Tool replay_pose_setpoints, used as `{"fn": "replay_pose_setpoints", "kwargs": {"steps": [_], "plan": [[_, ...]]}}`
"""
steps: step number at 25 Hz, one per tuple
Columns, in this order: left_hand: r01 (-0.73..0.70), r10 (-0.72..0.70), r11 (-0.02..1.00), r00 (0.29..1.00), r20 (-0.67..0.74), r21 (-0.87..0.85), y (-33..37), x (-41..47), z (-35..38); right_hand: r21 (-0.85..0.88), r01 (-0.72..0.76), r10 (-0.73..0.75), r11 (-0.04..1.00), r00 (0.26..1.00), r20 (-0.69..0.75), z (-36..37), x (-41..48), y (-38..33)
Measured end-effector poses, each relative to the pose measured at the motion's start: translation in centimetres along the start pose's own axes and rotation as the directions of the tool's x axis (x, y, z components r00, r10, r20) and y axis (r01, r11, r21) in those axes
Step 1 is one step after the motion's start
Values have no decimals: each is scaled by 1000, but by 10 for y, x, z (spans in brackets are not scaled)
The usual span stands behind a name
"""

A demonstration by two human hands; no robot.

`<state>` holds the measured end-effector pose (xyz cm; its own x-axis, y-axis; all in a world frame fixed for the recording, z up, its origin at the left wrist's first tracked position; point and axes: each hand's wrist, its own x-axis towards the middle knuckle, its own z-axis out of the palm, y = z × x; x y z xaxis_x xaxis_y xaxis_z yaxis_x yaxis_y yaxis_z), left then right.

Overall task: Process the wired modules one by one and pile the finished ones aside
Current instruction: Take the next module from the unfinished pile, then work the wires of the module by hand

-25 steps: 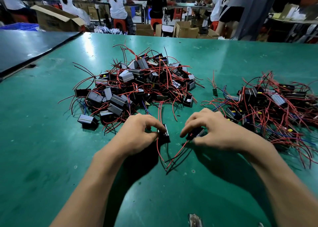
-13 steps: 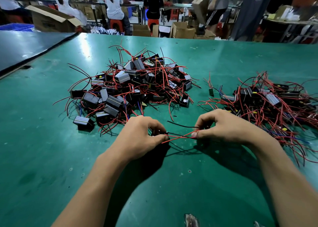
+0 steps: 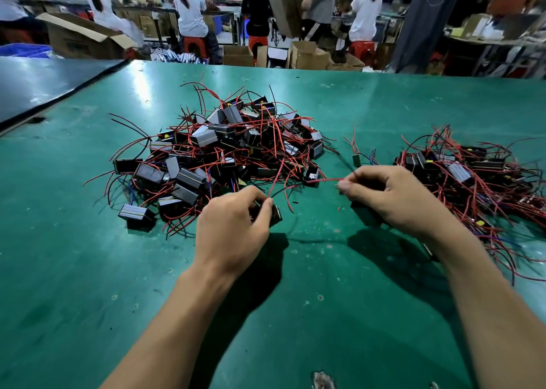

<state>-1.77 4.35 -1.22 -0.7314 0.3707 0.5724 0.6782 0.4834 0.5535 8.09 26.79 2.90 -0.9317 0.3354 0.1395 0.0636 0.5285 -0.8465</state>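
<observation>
A: Left hand (image 3: 233, 229)?
B: Curled round a small black module (image 3: 276, 214), low at the green worktop (image 3: 88, 270), near the big pile (image 3: 224, 152).
A: Right hand (image 3: 387, 196)?
B: Pinching a red wire (image 3: 325, 179) at the fingertips, second pile (image 3: 472, 176) just beside.

On the green bench (image 3: 88, 270), the left hand (image 3: 233, 226) grips a small black module (image 3: 275, 215) with curled fingers (image 3: 254, 195), and a thin red lead (image 3: 276, 178) rises from their tips. The right hand (image 3: 390, 199) pinches a red wire (image 3: 325, 179) that stretches level toward the left. A large heap of wired modules (image 3: 224, 152) lies beyond the hands, toward the far edge. A second tangle (image 3: 472, 176) lies by the right edge.
</observation>
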Motion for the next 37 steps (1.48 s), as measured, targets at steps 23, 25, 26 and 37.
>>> {"fn": "replay_pose_setpoints", "kwargs": {"steps": [23,25,26,37], "plan": [[-127,113,992,919,377,13,2,4,14,-599,-18,90,801,992,90,40,-4,7],[-106,112,994,932,345,-35,0,3,18,-521,22,-21,853,1000,7,48,-7,13],[-76,95,994,950,298,-76,-2,2,20,-478,35,-66,878,997,-50,50,-8,15],[224,-170,905,970,173,-363,3,4,15,6,-25,25,1000,909,-417,55,-13,13]]}}
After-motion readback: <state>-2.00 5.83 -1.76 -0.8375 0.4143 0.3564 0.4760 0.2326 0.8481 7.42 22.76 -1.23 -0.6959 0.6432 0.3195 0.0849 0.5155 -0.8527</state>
